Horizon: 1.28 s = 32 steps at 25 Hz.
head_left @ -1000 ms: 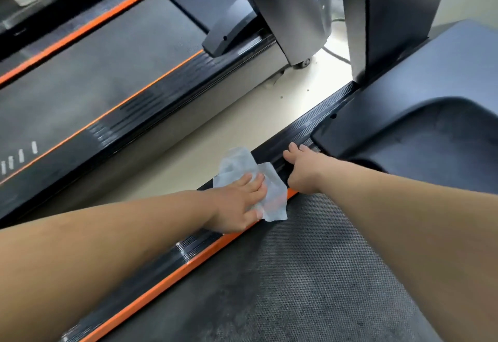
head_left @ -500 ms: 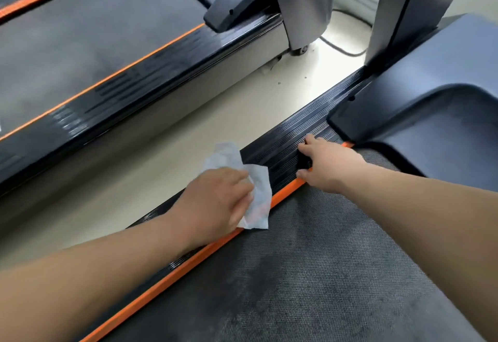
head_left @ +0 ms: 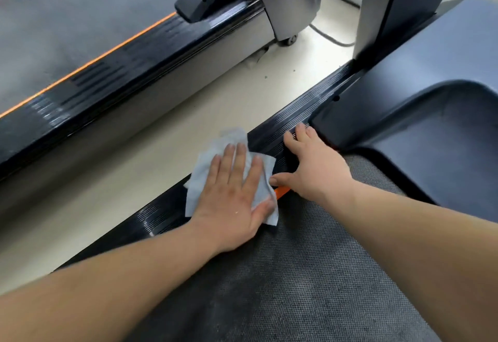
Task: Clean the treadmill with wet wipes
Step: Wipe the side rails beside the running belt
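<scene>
Bright, even light fills the spot, strongest on the pale floor (head_left: pixel 161 147) beyond the fingertips of the left hand (head_left: pixel 229 201), where it nearly washes out. Thin white glints run along the ribbed side rail (head_left: pixel 291 115) ahead of the right hand (head_left: pixel 315 169). Shadows under both palms are faint and soft-edged. The neighbouring treadmill (head_left: pixel 80 45), far beyond the fingers to the left, is streaked with motion blur. The upright post (head_left: pixel 377 5) leans with wide-angle bend, and both forearms swell towards the frame's lower edge.
</scene>
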Each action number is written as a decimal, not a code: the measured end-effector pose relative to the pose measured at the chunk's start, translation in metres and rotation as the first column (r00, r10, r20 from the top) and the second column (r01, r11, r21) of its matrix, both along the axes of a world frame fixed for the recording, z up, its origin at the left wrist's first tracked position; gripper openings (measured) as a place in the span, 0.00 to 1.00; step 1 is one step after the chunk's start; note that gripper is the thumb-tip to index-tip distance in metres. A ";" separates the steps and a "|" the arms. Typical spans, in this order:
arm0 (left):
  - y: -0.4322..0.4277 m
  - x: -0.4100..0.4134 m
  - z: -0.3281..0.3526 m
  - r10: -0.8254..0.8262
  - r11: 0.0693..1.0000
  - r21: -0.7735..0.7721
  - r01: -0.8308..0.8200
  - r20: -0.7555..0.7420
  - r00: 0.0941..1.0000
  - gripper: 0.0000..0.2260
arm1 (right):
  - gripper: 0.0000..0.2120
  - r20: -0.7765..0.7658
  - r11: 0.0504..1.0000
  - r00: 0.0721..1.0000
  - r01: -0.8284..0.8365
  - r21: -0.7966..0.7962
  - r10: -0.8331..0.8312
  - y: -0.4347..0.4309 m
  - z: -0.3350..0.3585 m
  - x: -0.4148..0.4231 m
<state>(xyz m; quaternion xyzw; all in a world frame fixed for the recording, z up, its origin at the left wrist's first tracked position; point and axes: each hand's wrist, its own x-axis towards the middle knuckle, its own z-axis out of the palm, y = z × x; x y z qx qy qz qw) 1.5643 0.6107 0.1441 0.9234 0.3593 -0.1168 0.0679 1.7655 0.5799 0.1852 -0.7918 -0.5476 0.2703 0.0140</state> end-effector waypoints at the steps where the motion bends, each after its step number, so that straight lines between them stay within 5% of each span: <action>1: 0.009 0.013 0.002 -0.052 0.999 0.003 0.052 -0.007 0.999 0.38 | 0.39 -0.047 1.000 0.999 0.007 0.006 -0.007 0.001 0.001 0.006; 3: 0.023 0.043 0.004 -0.122 0.992 -0.021 0.121 -0.030 0.992 0.39 | 0.28 -0.205 0.997 0.976 0.079 0.007 -0.076 0.009 0.010 0.024; 6: 0.038 0.093 0.008 -0.118 0.989 -0.096 0.111 -0.072 0.990 0.42 | 0.29 -0.402 0.977 0.892 0.211 -0.041 -0.209 0.015 0.025 0.032; 12: 0.029 0.063 0.014 -0.168 0.979 -0.118 0.165 -0.014 0.986 0.40 | 0.20 -0.101 0.965 0.977 0.205 0.166 -0.190 0.015 0.040 0.015; 16: 0.011 -0.024 0.022 -0.235 0.966 -0.132 0.221 -0.103 0.966 0.39 | 0.37 0.103 0.992 0.988 -0.116 -0.040 0.120 0.002 0.025 0.021; 19: 0.019 -0.047 0.042 -0.237 0.958 -0.187 0.218 -0.083 0.968 0.35 | 0.52 0.231 0.971 0.946 -0.202 -0.125 0.226 -0.001 0.012 0.017; 22: 0.020 -0.046 0.040 -0.220 0.975 0.043 0.219 0.012 0.975 0.38 | 0.35 0.386 0.967 0.889 -0.251 -0.043 0.248 0.007 0.016 0.012; 24: 0.011 -0.037 0.024 -0.117 0.993 -0.026 0.116 -0.034 0.993 0.45 | 0.29 0.421 0.965 0.873 -0.260 -0.023 0.245 0.009 0.014 0.011; 27: 0.010 -0.002 0.011 -0.043 0.996 -0.083 0.036 -0.074 0.996 0.46 | 0.40 0.304 0.958 0.908 -0.278 -0.074 0.287 0.009 0.014 0.018; 29: 0.024 0.033 0.015 -0.083 0.991 -0.113 0.076 -0.063 0.995 0.44 | 0.27 0.169 0.980 0.966 -0.199 0.003 0.196 0.006 0.024 0.033; 32: 0.044 0.085 0.017 -0.107 0.979 -0.178 0.099 -0.037 0.994 0.43 | 0.11 0.231 0.978 0.973 -0.045 0.205 -0.003 -0.009 0.036 0.072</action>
